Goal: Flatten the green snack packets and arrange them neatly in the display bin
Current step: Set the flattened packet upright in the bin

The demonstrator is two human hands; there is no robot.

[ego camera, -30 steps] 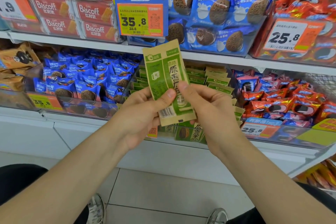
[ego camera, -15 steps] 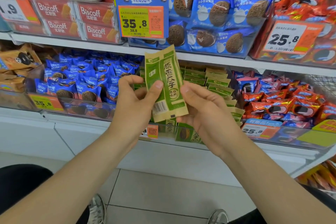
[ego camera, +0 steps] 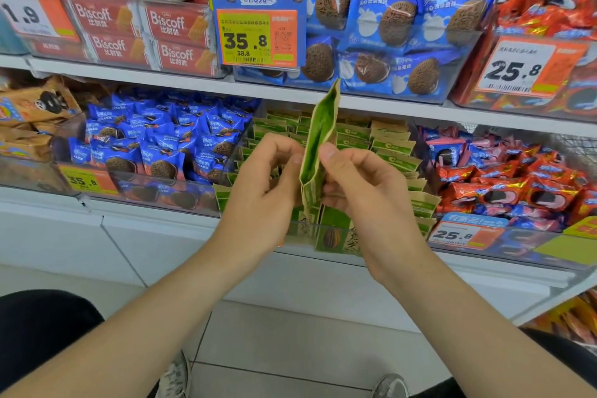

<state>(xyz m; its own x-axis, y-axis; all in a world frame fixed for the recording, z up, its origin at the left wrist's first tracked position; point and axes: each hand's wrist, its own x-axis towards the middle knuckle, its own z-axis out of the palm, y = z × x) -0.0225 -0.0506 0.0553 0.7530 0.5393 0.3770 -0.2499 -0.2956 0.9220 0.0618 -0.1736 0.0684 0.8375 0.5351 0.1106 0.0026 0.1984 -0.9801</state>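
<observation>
"Biscoff" on red packs (ego camera: 109, 14), "35.8" on price tag (ego camera: 256, 39), "25.8" on tag (ego camera: 529, 69)

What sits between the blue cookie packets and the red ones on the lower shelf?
In the head view, a clear plastic display bin of flat green-and-tan snack packets. The left hand and right hand pinch another green packet in front.

Green face, tan kraft edges on held packet (ego camera: 318, 139); binned packets (ego camera: 392, 145) green w/ tan tops. Blue wrappers (ego camera: 161, 152) w/ dark-brown cookie print. Foil packs (ego camera: 517, 187) red-orange. Biscoff boxes (ego camera: 106, 14) red, white lettering. Price tag (ego camera: 252, 39) yellow & orange, blk digits.
</observation>
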